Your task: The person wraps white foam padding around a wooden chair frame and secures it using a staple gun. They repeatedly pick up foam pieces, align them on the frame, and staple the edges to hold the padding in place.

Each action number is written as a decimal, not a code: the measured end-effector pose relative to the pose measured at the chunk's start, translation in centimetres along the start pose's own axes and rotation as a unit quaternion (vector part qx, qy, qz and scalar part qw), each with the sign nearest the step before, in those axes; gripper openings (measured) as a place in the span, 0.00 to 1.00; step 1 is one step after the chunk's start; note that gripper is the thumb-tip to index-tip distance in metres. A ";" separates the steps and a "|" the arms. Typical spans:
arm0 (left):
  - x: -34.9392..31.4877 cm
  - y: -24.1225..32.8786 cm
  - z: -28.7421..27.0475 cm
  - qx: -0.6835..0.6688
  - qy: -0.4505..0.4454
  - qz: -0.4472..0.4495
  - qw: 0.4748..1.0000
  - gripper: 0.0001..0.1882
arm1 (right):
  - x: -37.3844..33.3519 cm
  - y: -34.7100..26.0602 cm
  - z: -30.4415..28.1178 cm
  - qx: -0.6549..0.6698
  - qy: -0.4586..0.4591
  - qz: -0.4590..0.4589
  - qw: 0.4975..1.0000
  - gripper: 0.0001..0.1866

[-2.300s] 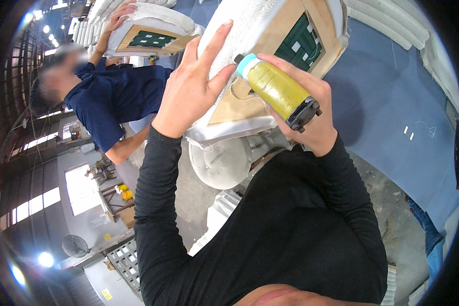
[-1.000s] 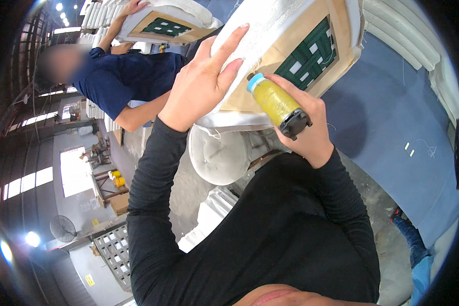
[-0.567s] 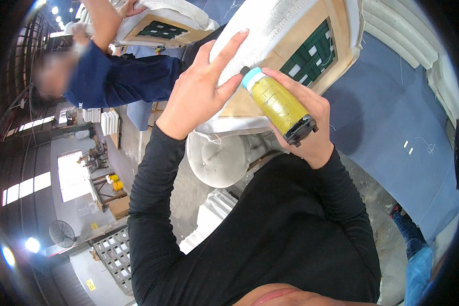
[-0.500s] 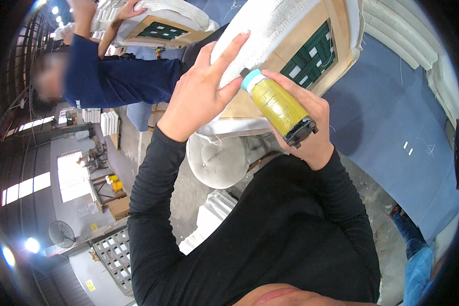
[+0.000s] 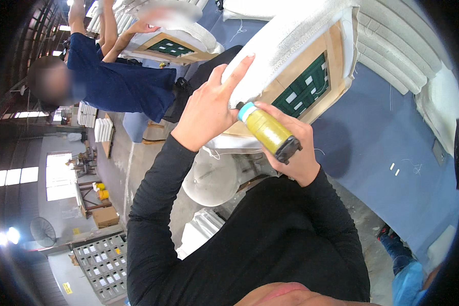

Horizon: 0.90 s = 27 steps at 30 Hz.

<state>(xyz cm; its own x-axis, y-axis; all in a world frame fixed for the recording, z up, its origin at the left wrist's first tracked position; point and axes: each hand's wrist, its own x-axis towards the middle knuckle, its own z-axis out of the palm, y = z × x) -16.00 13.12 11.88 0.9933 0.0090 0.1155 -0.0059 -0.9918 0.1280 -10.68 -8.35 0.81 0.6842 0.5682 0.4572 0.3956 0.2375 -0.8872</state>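
A white fabric-covered padded seat (image 5: 270, 41) stands tilted before me. Its wooden underside shows green webbing (image 5: 307, 86) in an opening. My left hand (image 5: 209, 112) grips the near edge of this seat, index finger stretched along the white fabric and thumb by the rim. In my right hand (image 5: 301, 148) is a staple gun (image 5: 269, 131) with a yellow body, a light-blue band and a black end cap. The gun's nose meets the seat's edge just beside my left thumb. The right hand's fingers are partly hidden behind the tool.
Blue cloth covers the worktable (image 5: 377, 137), which bears stacked white padded pieces (image 5: 392, 51) and loose threads. At far left, a co-worker in a dark blue shirt (image 5: 122, 84) handles a similar seat (image 5: 173, 46). A round grey tufted cushion (image 5: 211, 178) lies below my hands.
Both hands and the staple gun sit slightly lower in view, still at the seat's edge. The whole scene has shifted with my head. The co-worker's arms have moved.
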 end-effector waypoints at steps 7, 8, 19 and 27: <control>0.0 2.0 0.4 -0.065 0.040 -0.030 0.997 0.59 | -6.1 4.1 -10.6 -0.070 0.002 0.188 0.980 0.34; -0.5 2.5 -0.2 -0.065 0.028 -0.069 0.995 0.60 | -7.7 6.8 -12.7 -0.140 0.001 0.214 0.967 0.35; -2.8 3.4 0.8 -0.103 0.105 -0.124 0.981 0.46 | -20.8 28.5 -28.1 -0.487 0.034 0.380 0.786 0.42; -2.9 5.4 0.8 -0.083 0.107 -0.134 0.982 0.44 | 8.4 14.4 -26.8 -0.339 0.237 0.028 0.910 0.26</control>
<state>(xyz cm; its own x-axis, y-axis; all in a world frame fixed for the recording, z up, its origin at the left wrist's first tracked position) -18.86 7.67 11.45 0.9146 0.3112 0.2581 0.2160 -0.9158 0.3387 17.15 -21.24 -6.42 0.8392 0.1226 0.5298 0.5285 -0.4132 -0.7416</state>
